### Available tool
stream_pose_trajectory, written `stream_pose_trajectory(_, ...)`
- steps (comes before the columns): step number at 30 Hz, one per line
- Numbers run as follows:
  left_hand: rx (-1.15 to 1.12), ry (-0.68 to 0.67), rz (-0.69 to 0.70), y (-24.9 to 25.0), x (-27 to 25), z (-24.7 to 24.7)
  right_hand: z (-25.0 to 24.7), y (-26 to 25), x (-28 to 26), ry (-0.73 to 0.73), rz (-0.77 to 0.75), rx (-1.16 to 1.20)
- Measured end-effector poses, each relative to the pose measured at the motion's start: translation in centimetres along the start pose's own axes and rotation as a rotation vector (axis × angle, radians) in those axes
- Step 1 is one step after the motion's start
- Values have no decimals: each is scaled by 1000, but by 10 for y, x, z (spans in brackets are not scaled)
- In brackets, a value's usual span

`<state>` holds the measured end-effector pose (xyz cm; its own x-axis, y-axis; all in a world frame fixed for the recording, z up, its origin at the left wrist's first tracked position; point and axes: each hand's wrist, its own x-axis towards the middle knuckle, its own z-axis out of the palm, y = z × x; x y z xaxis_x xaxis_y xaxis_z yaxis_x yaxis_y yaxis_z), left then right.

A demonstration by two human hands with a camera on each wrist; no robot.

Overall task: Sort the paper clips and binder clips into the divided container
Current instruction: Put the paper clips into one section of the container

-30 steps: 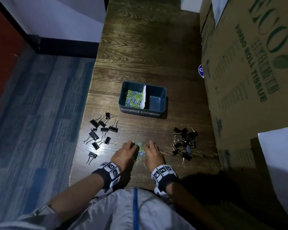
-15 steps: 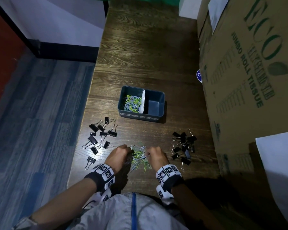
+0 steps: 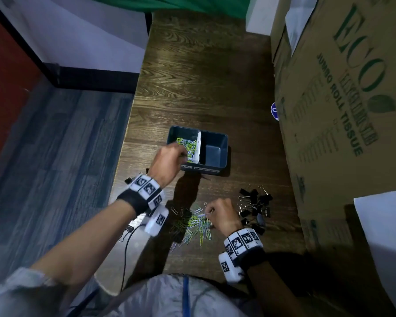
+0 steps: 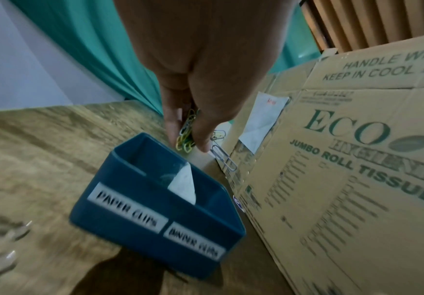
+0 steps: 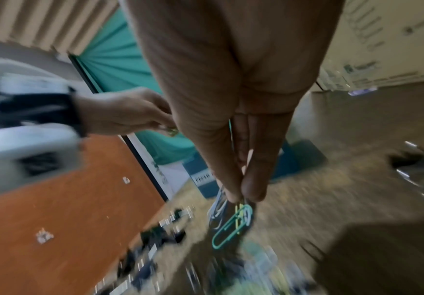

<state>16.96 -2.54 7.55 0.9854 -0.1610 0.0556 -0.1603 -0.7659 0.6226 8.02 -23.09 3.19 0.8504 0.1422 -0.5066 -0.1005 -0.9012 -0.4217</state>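
A blue divided container (image 3: 215, 165) (image 4: 140, 215) stands mid-table, with coloured paper clips (image 3: 189, 145) in its left compartment and its right compartment bare. My left hand (image 3: 167, 160) (image 4: 193, 127) hovers over the left compartment's near edge and pinches a bunch of paper clips (image 4: 186, 135). My right hand (image 3: 217, 213) (image 5: 241, 191) sits low over the loose paper clip pile (image 3: 192, 223) and pinches a few clips (image 5: 233, 223). Black binder clips (image 3: 255, 204) lie in a heap to the right.
A big cardboard box (image 3: 343, 92) walls off the table's right side. More binder clips (image 3: 128, 179) lie at the left, mostly hidden under my left wrist. The table's left edge (image 3: 124, 145) drops to the floor. A cable (image 3: 126, 248) hangs off the near edge.
My left hand has lifted off the pile and travelled forward to the container with a bunch of paper clips. My right hand has stayed at the pile, now pinching a few clips.
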Motion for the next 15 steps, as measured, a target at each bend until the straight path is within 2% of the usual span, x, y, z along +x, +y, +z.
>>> stream_pose_trajectory(4,15,-13,-109,-7,44,-7,-27,-23,6,103,-98,72)
stream_pose_trajectory(7,39,-46,-167,-14,51,-6,-51,-44,19,180,-181,71)
stream_pose_trajectory(12,159,41,-151,-35,14,3,-89,-79,58,344,-220,77)
stream_pose_trajectory(15,202,4,-155,-33,-21,11,-103,-98,76,384,-207,116)
